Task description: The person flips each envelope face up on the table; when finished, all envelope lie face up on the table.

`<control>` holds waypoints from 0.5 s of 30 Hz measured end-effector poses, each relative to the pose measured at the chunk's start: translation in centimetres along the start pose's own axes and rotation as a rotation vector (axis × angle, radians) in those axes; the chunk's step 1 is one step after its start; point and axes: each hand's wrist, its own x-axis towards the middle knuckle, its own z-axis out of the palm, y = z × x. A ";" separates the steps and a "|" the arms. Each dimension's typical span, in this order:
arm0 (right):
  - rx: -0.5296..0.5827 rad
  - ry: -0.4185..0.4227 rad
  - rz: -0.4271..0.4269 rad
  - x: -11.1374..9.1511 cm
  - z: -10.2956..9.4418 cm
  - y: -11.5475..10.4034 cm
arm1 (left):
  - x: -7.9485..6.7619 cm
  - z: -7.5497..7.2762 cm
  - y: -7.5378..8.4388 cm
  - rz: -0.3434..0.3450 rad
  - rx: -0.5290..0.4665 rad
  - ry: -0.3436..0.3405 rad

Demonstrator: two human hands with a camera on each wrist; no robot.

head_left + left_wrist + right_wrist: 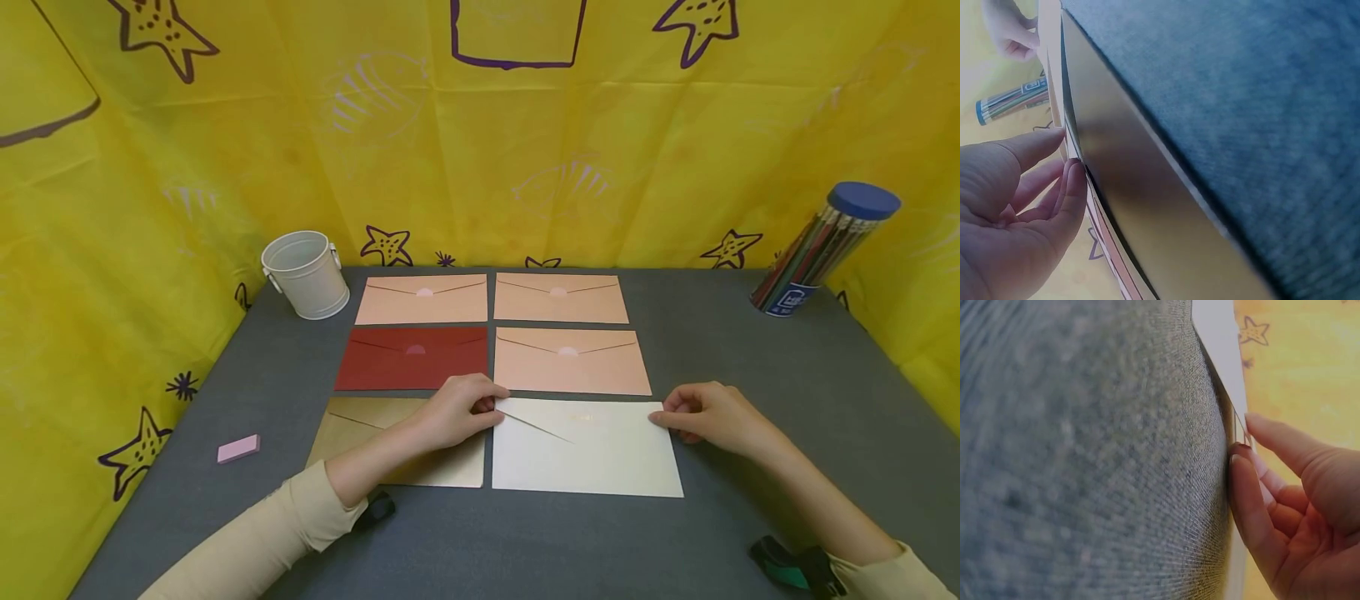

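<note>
A white envelope (592,458) lies at the front right of a grid of envelopes, its flap line showing at the upper left. With thumb and fingers, my left hand (463,407) pinches its upper left corner. My right hand (712,417) pinches the upper right edge, and the right wrist view shows thumb and finger on either side of the white paper (1222,356). Under my left forearm lies a tan envelope (450,467), partly hidden. Just beyond the hands are a red envelope (390,367) and a peach envelope (570,372).
Two more peach envelopes (420,310) form the back row. A white bucket (305,279) stands at the back left, and a blue-lidded tube of pencils (821,254) at the back right. A pink eraser (238,448) lies on the left. Yellow cloth (480,167) surrounds the grey table (525,550).
</note>
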 end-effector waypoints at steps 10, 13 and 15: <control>-0.024 0.007 0.029 0.1 0.0 -0.1 | 0.0 0.1 -0.1 -0.023 -0.013 -0.022; -0.048 0.012 0.021 0.1 0.0 -0.1 | 0.0 0.1 -0.1 -0.020 -0.009 -0.029; -0.084 0.018 0.000 0.2 -0.1 -0.3 | 0.0 0.1 -0.1 -0.018 -0.003 -0.032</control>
